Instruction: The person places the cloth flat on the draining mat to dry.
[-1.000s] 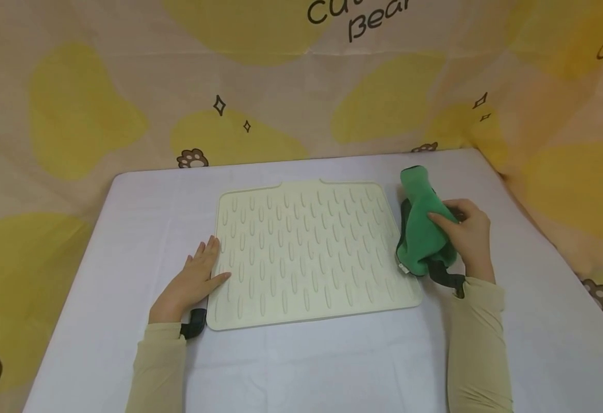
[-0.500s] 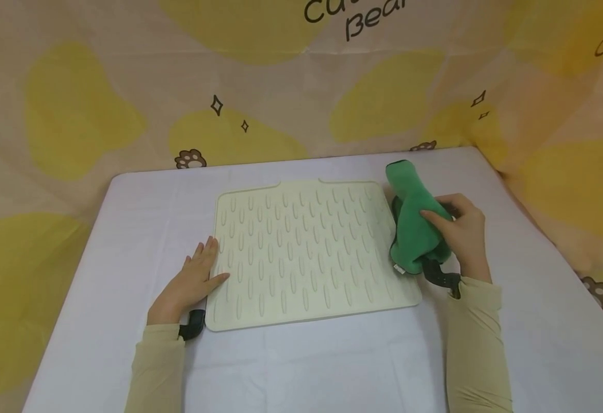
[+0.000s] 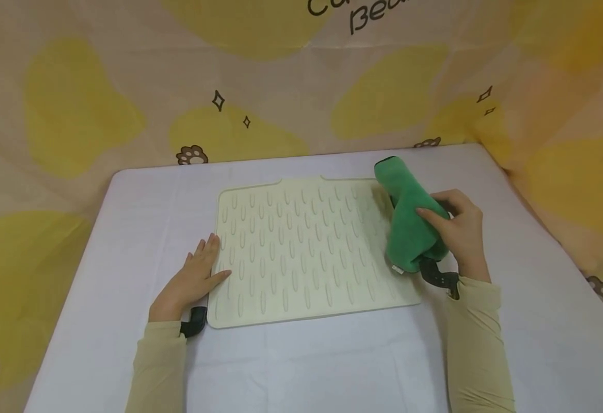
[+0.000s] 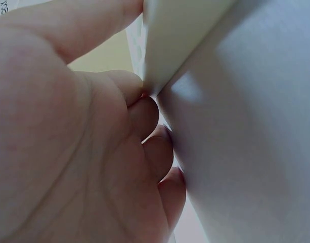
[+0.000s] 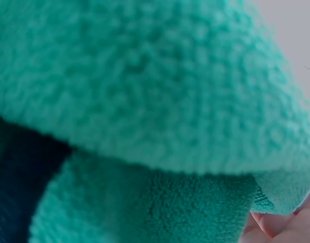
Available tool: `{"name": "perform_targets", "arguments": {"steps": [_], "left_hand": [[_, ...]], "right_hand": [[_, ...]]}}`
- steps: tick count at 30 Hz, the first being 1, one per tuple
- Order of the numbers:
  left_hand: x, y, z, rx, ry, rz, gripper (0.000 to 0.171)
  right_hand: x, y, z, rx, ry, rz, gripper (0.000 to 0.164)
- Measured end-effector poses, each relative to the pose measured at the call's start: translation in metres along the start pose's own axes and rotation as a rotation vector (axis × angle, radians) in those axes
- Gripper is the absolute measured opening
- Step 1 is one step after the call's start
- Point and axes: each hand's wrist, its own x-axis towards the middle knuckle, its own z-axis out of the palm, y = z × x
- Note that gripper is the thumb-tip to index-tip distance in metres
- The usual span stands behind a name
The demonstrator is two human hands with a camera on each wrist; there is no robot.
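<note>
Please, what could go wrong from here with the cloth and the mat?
The pale mat might slide or turn, as the left hand touches it only near its left edge. The green cloth could bunch up or slip, since the right hand grips its right side while its far end is unheld. It might also catch on the black wrist mount close by.

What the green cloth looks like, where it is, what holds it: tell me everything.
The green cloth looks fuzzy, with dark edging at its far end and a white tag at its near end. It is bunched, partly over the right side of the mat; whether they touch is unclear. The right hand pinches it.
</note>
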Motion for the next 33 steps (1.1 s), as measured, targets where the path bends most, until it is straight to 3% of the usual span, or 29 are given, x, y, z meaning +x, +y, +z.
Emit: {"name": "perform_targets", "arguments": {"steps": [11, 22, 33], "left_hand": [[0.000, 0.002, -0.004, -0.024, 0.004, -0.010, 0.079], [-0.001, 0.001, 0.000, -0.031, 0.007, -0.015, 0.079], [0.001, -0.002, 0.000, -0.023, 0.011, -0.014, 0.079]], "right_hand": [[0.001, -0.012, 0.011, 0.024, -0.001, -0.042, 0.021], [0.009, -0.029, 0.037, 0.077, -0.043, -0.097, 0.020], [0.017, -0.059, 0.067, 0.267, -0.036, -0.154, 0.018]]}}
